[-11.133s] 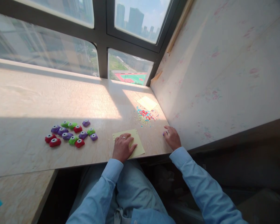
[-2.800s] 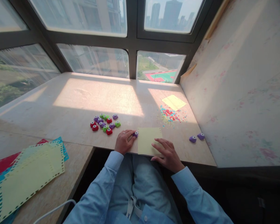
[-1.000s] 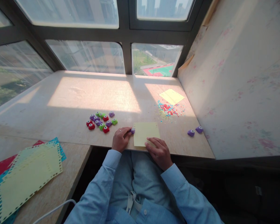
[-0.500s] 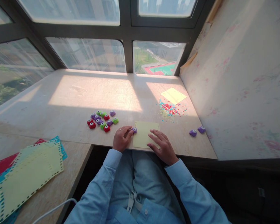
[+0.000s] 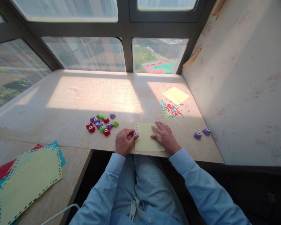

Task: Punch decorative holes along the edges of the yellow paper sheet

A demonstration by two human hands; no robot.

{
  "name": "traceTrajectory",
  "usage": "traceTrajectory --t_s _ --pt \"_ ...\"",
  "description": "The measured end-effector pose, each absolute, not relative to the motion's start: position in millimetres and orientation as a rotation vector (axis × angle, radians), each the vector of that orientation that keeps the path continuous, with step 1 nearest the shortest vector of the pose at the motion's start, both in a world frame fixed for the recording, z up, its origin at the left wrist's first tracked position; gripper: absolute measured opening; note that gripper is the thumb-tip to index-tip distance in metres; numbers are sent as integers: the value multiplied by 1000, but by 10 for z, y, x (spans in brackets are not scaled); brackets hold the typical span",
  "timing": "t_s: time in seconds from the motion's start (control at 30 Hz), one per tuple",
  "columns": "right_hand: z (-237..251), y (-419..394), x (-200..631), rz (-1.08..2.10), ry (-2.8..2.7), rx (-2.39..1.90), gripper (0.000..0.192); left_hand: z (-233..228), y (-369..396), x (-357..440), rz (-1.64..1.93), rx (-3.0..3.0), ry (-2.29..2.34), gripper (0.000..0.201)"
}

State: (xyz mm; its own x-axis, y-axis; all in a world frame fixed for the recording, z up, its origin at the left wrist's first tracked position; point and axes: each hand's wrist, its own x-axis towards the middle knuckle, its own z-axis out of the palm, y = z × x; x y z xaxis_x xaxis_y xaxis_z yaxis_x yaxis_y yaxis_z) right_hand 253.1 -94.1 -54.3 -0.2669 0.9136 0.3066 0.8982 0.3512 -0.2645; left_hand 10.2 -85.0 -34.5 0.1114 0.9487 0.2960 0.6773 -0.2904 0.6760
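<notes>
A pale yellow sheet of paper (image 5: 144,140) lies at the table's front edge, with small punched holes along its upper left side. At its left edge, my left hand (image 5: 125,140) is closed around a small purple craft punch (image 5: 135,133). My right hand (image 5: 165,136) rests on the sheet's right part, fingers spread and holding no tool. To the left of my left hand sits a group of small punches (image 5: 103,124) in purple, green and red.
Two purple punches (image 5: 202,133) stand at the right. Red, blue and yellow paper bits (image 5: 173,110) lie beyond the sheet, beside another yellow paper (image 5: 176,95). Hole-edged coloured sheets (image 5: 30,178) are stacked at the lower left. A wallpapered wall (image 5: 248,93) bounds the right side.
My left fingers now wrap more closely round the purple punch, which has moved slightly down the sheet's left edge. The right hand has shifted up a little. The view has tilted slightly.
</notes>
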Motion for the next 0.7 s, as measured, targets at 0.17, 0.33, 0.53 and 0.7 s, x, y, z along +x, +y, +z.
traceTrajectory --t_s 0.17,0.33,0.53,0.7 --pt "-551 -987 2509 -2 -2227 -1558 38 -336 -908 3 1007 2049 1490 27" --pt "-515 -1011 2504 17 -2225 -1537 37 -344 -908 55 1031 2045 1556 27" --pt "-481 -1030 2495 45 -2208 -1543 36 -364 -901 126 1042 2036 1644 25" --pt "-462 -1045 2495 74 -2225 -1547 37 -385 -888 151 1065 2014 1701 28"
